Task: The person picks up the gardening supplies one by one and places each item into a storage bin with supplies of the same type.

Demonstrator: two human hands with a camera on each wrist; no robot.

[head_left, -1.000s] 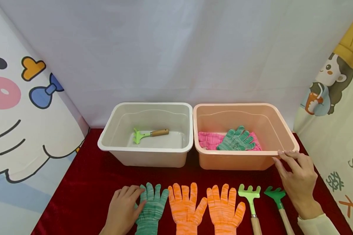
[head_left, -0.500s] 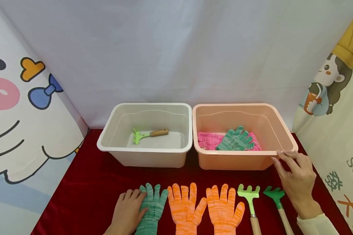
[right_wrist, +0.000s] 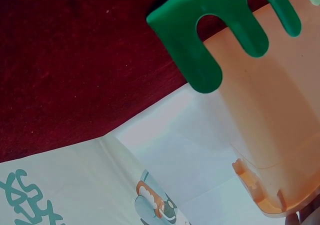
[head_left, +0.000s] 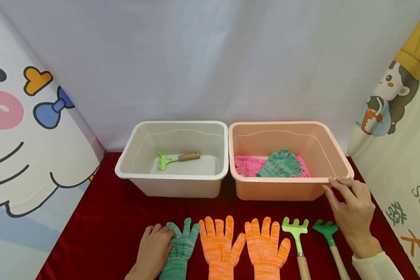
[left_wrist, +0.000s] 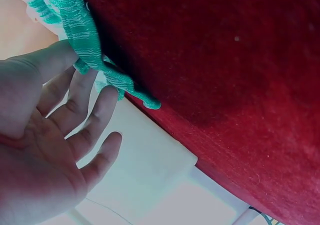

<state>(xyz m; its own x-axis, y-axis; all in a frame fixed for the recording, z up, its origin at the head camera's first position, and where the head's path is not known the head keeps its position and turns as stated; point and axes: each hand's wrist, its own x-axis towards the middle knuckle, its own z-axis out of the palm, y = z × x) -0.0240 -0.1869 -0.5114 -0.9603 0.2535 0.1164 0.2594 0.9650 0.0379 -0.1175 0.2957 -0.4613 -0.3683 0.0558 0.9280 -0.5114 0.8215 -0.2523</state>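
Note:
My left hand (head_left: 154,247) pinches the left edge of a green striped knit glove (head_left: 179,254) lying on the red cloth. In the left wrist view, thumb and forefinger meet at the edge of the glove (left_wrist: 82,35), which bends up there, while the other fingers are spread. My right hand (head_left: 357,210) grips the front right corner of the peach plastic bin (head_left: 276,190), fingertips over its rim and thumb against the outer wall. Inside that bin, another green glove (head_left: 280,165) lies on pink gloves (head_left: 248,165).
Two orange gloves (head_left: 220,245), a light green hand rake (head_left: 295,229) and a dark green hand rake (head_left: 327,231) lie right of the green glove. A white bin (head_left: 182,186) left of the peach one holds a small light green rake (head_left: 178,157). Curtains (head_left: 203,58) stand behind.
My left hand has shifted slightly right, and its fingers have drawn in on the green glove's edge, folding it a little. My right hand has stayed at the bin's corner.

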